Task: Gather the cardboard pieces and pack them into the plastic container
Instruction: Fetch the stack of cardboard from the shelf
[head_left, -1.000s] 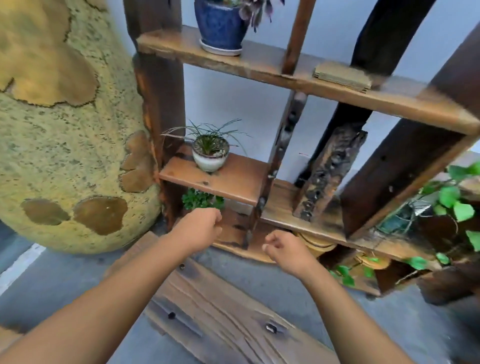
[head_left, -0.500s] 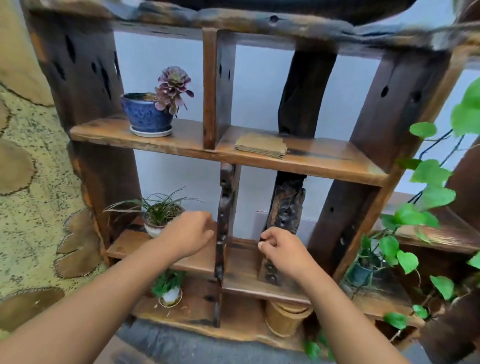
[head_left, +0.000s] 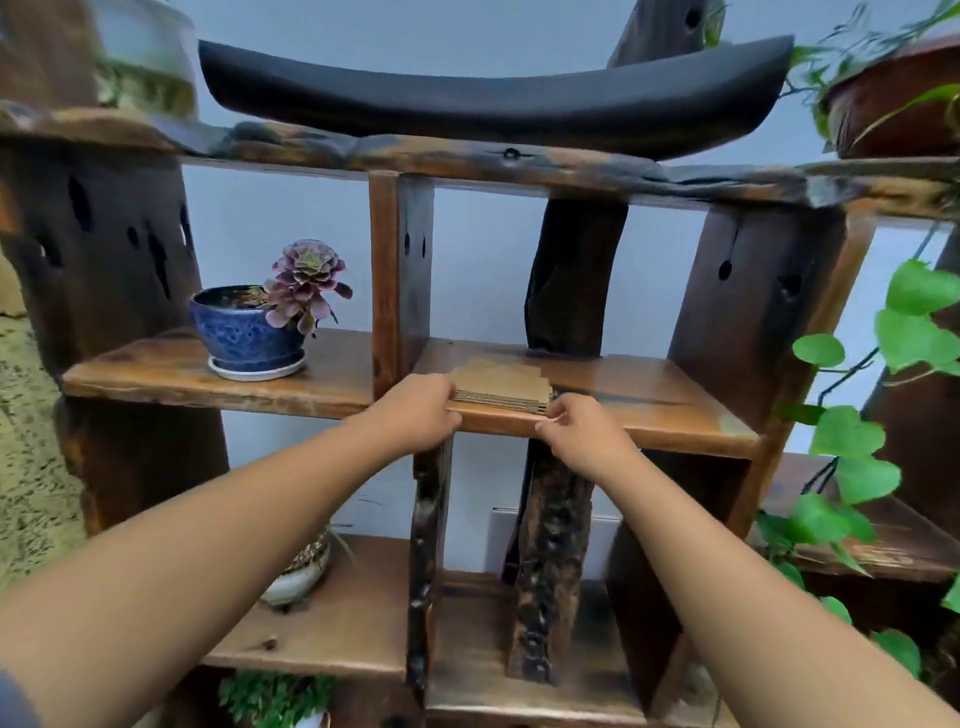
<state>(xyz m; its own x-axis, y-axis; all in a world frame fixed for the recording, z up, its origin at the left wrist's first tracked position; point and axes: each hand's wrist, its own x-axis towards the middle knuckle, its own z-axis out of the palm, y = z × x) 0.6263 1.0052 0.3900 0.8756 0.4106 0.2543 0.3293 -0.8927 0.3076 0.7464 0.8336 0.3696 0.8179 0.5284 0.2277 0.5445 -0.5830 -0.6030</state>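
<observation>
A stack of brown cardboard pieces (head_left: 501, 387) lies flat on the middle wooden shelf (head_left: 649, 410), just right of an upright divider. My left hand (head_left: 415, 410) is at the stack's left end, with its fingers curled around that edge. My right hand (head_left: 576, 431) is at the front right corner, where thumb and fingertips pinch the edge of the pieces. The stack still rests on the shelf board. No plastic container is in view.
A blue pot with a purple succulent (head_left: 254, 327) stands on the same shelf to the left. A black curved object (head_left: 493, 98) sits on the top board. Green vine leaves (head_left: 852, 431) hang at the right. A small white pot (head_left: 298, 571) sits one shelf below.
The view rose from the floor and lower shelves to the middle shelf. Both hands moved up and forward, from loose fists in the air to the ends of the cardboard stack.
</observation>
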